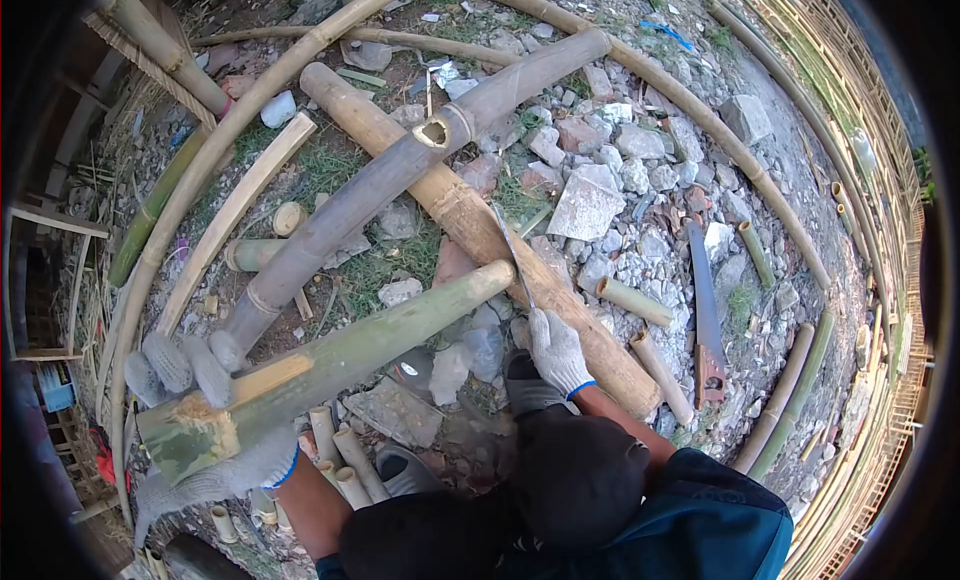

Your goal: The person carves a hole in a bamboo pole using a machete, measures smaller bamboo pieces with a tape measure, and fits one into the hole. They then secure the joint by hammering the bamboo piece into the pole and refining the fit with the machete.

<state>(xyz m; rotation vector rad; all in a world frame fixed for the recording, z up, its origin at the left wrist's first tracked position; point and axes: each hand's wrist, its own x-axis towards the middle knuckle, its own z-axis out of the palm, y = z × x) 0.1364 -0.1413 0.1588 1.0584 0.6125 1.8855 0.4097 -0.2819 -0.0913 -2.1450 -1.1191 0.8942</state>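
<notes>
My left hand (235,470), in a pale knit glove, wraps under the thick end of a green bamboo pole (390,330), its fingers showing on the far side. Pale scraped wood and a ragged patch mark that end of the pole. Its other end rests on a thick brown bamboo log (465,210). My right hand (557,350), gloved too, is closed around a knife (514,248) with a long narrow blade, seen nearly edge-on. The blade points away from me over the log, near the green pole's tip. The knife's handle is hidden in the glove.
A grey bamboo pole (350,195) with a hole crosses the brown log. A handsaw (706,315) lies on rubble at right, near short bamboo pieces (634,301). A long curved pole (720,145) arches behind. My shoes (405,472) are close below the green pole.
</notes>
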